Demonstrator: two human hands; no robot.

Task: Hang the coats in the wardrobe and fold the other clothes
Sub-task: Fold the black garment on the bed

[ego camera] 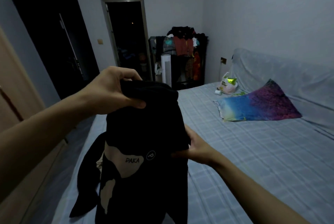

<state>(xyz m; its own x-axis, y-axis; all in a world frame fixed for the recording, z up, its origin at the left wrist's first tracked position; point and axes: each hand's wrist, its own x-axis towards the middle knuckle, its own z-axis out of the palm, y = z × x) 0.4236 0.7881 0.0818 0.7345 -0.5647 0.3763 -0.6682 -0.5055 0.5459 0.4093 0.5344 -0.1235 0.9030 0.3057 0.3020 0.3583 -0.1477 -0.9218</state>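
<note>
Black garment [144, 133]: a dark top with pale patches and the printed word "PAKA", held up in the air over the near edge of the bed [253, 151]; it hangs lengthwise from its upper end, one sleeve dangling loose at the lower left.
Left hand [115, 93]: raised at the top of the garment; fingers curled over a bunched fold of cloth, thumb pressed beneath it, so the fabric is gripped in a closed fist.
Right hand [197, 146]: lower, at the garment's right edge near mid-length; it takes the cloth at that edge, but whether the fingers pinch or merely lie against it cannot be told, the tips being hidden behind the fabric.
Handling: judged soft, limp and fairly light; it drapes and bunches freely, is not fragile, and will slump wherever unsupported.
Where to take hold: probably at both shoulders or along the collar seam, so the body hangs flat and the sleeves fall clear for folding or hanging.
Step in hand: seemingly straightening the piece before it is laid on the bed or carried off.
Surroundings: a patterned pillow [260, 104] and a plastic bag [226, 84] lie farther up the bed; a laden clothes rack [182, 52] stands against the far wall.
</note>
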